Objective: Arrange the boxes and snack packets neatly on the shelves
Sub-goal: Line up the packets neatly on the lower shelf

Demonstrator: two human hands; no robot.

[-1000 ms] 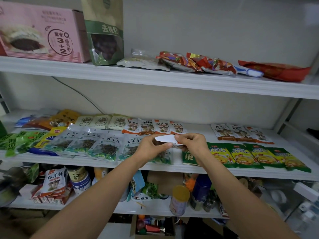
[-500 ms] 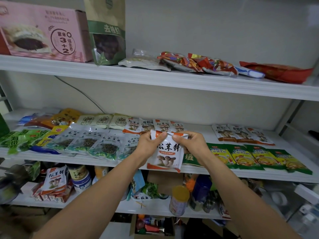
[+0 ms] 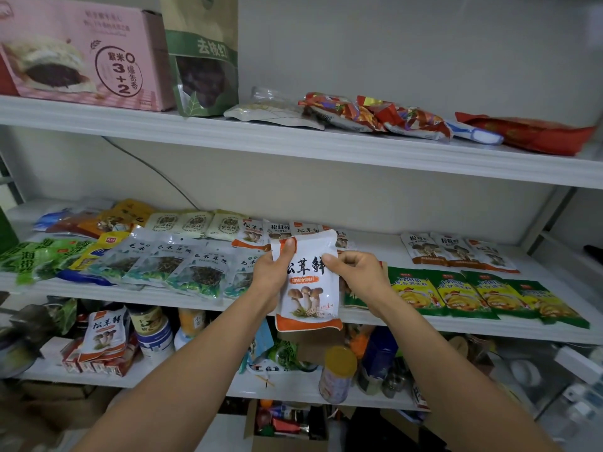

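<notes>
I have the mushroom packet (image 3: 311,295) held upright just in front of the near edge of the middle shelf (image 3: 424,324), between both hands. The left hand (image 3: 272,275) pinches its upper left edge, thumb on the face; the right hand (image 3: 357,277) pinches the right edge. It looks light, soft and glossy, probably slippery, so I judge the flat sealed edges a safer hold than the puffy middle

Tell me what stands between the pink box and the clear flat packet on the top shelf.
Head view: an upright brown pouch with a green band stands there, right beside the pink box, left of the clear flat packet.
</notes>
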